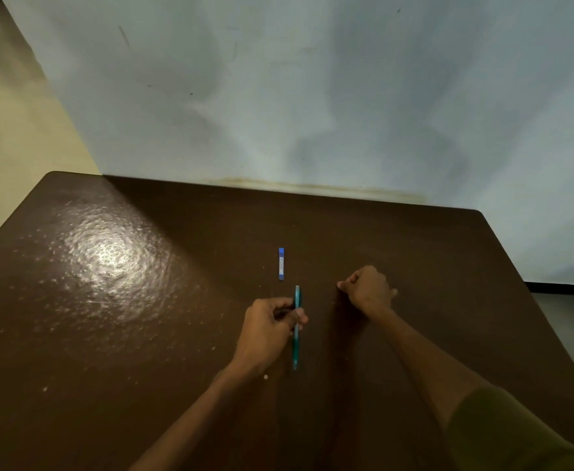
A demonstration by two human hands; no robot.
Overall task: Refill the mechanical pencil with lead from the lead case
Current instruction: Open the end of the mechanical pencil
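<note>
Honestly there's nothing here you can actually read. The only thing that carries any print is the lead case (281, 264), the little blue stick lying on the table (115, 300) just above the middle of the frame. It has a pale label strip running down its length between the blue ends, and there might be some tiny lettering on it, but it's way too small and smeared to make out a single letter or number. The pencil (296, 329) below it shows no brand or markings that I can spot. The wall (312, 96) across the top only has scuffs and stains, no signs.
</note>
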